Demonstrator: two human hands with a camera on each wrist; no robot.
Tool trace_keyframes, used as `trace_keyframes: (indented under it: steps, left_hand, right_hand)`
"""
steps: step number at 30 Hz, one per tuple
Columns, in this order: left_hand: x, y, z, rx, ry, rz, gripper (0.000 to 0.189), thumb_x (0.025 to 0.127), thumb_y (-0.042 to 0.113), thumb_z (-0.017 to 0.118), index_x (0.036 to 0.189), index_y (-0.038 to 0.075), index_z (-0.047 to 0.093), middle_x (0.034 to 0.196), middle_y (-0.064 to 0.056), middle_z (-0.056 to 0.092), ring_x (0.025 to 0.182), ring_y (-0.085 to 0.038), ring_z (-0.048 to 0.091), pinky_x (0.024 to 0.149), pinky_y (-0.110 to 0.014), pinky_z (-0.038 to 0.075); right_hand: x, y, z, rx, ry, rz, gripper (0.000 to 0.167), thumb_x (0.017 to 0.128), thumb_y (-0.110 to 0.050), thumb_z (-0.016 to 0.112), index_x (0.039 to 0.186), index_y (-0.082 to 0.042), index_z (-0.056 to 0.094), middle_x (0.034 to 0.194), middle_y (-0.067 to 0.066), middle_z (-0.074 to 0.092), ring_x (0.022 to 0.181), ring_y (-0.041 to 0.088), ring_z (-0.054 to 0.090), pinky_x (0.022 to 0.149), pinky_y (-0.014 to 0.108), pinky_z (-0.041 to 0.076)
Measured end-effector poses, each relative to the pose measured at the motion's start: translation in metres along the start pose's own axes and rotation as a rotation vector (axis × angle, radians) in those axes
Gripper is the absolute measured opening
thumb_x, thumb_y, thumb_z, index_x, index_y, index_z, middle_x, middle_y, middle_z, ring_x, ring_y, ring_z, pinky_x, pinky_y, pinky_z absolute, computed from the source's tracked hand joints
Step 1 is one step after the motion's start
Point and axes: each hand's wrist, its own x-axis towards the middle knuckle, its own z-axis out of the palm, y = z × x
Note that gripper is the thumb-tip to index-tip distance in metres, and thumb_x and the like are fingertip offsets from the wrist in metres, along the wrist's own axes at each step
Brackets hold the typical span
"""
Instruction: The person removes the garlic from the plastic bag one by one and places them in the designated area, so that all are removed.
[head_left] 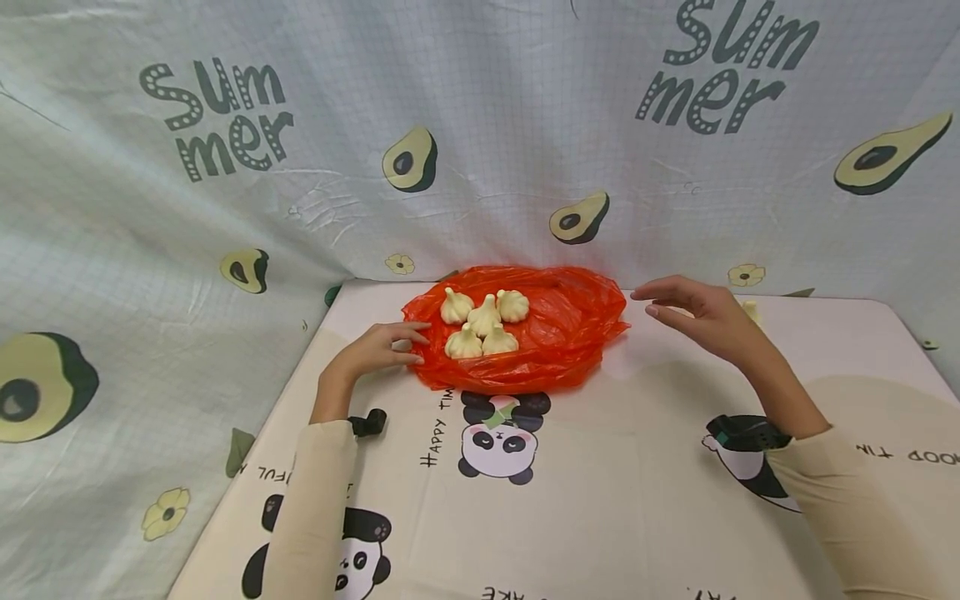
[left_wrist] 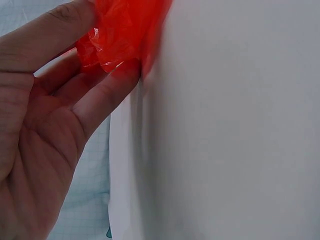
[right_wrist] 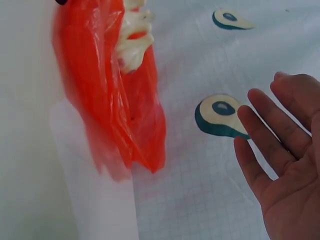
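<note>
Several pale garlic bulbs (head_left: 483, 315) sit in the left half of an opened red plastic bag (head_left: 558, 312) at the back of the table. The left hand (head_left: 375, 348) is at the bag's left edge, its thumb and fingers curled about the thin plastic. In the left wrist view, a fold of the bag (left_wrist: 127, 30) lies between the digits, and one fingertip shows through the red film. Just off the bag's right edge, the right hand (head_left: 693, 310) hovers with relaxed, spread fingers and holds nothing. Garlic (right_wrist: 132, 42) also shows within the bag in the right wrist view.
A light cloth with panda prints (head_left: 498, 450) covers the table. Behind and to the left hangs a curtain (head_left: 487, 108) with avocado prints. A small pale yellow shape (head_left: 751, 311) shows beside the right wrist. Black wrist cameras sit on both wrists.
</note>
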Motion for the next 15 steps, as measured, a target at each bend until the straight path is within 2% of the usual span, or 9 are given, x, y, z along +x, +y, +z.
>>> trace_keyframes:
  steps: [4,8,11,15]
  left_hand:
    - [-0.001,0.001,0.000,0.004,-0.001,0.002,0.029,0.092,0.017,0.076,0.119,0.007,0.075,0.148,-0.014,0.055,0.138,-0.038,0.047,0.114,-0.056,0.037]
    - [-0.001,0.000,0.001,0.008,-0.002,0.016,0.028,0.092,0.016,0.075,0.118,0.006,0.075,0.148,-0.014,0.055,0.137,-0.038,0.048,0.114,-0.055,0.038]
    - [-0.001,0.001,0.001,0.005,0.000,0.017,0.028,0.091,0.015,0.076,0.118,0.007,0.075,0.148,-0.013,0.055,0.137,-0.037,0.048,0.114,-0.055,0.038]
    - [-0.001,0.002,0.001,-0.003,0.005,0.013,0.028,0.091,0.014,0.076,0.118,0.007,0.075,0.148,-0.013,0.055,0.137,-0.037,0.048,0.114,-0.054,0.038]
  right_hand:
    - [0.002,-0.004,0.006,-0.002,-0.035,0.008,0.028,0.100,-0.013,0.066,0.128,-0.013,0.069,0.124,0.008,0.071,0.113,0.006,0.065,0.088,0.010,0.050]
    - [0.004,-0.005,0.012,0.019,-0.067,-0.024,0.028,0.100,-0.010,0.065,0.127,-0.009,0.068,0.123,0.013,0.070,0.115,0.021,0.066,0.090,0.011,0.050]
    - [0.006,-0.006,0.016,0.044,-0.079,-0.074,0.029,0.099,-0.004,0.064,0.128,-0.006,0.067,0.122,0.015,0.070,0.114,0.015,0.067,0.091,0.012,0.050]
    - [0.010,-0.007,0.022,0.054,-0.091,-0.112,0.030,0.099,-0.004,0.064,0.128,-0.006,0.067,0.122,0.012,0.070,0.115,0.007,0.065,0.093,0.013,0.049]
